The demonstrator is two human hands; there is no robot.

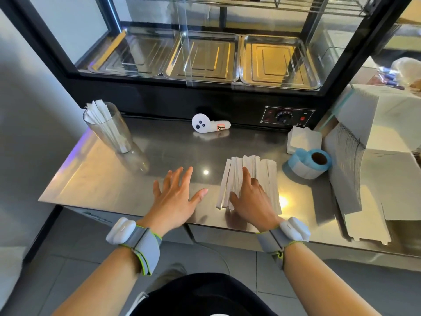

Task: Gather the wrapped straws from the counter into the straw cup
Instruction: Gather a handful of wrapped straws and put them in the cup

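Pile of white paper-wrapped straws lies flat on stainless steel counter, right of centre. Right hand rests palm-down on pile, fingers spread flat, not gripping. Left hand hovers just left of pile, fingers splayed, empty. Tall clear plastic straw cup stands far left, well apart, some wrapped straws upright inside. Between cup and pile: bare counter. White handheld controller lies behind. Blue-and-white label roll just right of pile; white napkin stack and flat grey cardboard sheets beyond.

Right hand flat on wrapped straws
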